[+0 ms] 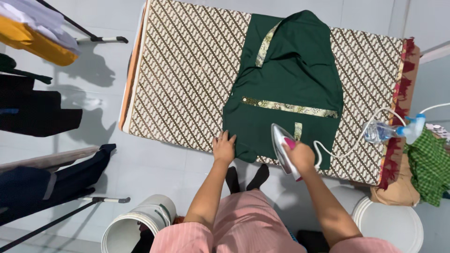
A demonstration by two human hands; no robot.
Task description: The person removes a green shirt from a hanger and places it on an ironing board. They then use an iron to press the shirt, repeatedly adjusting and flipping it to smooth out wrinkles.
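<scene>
A dark green garment (290, 79) with pale patterned trim lies spread on a brown-and-cream patterned ironing pad (187, 75) on the floor. My left hand (224, 147) rests flat on the garment's near left edge, fingers apart. My right hand (299, 157) grips the pink handle of a silver electric iron (282, 147), which is tilted on its side at the garment's near edge. The iron's white cord (361, 133) loops off to the right.
A clear spray bottle with a blue head (391, 130) lies on the pad's right end beside a green checked cloth (429, 166). A white bucket (136, 225) stands at lower left, a white stool (389, 225) at lower right. Clothes hang on racks (33, 112) at left.
</scene>
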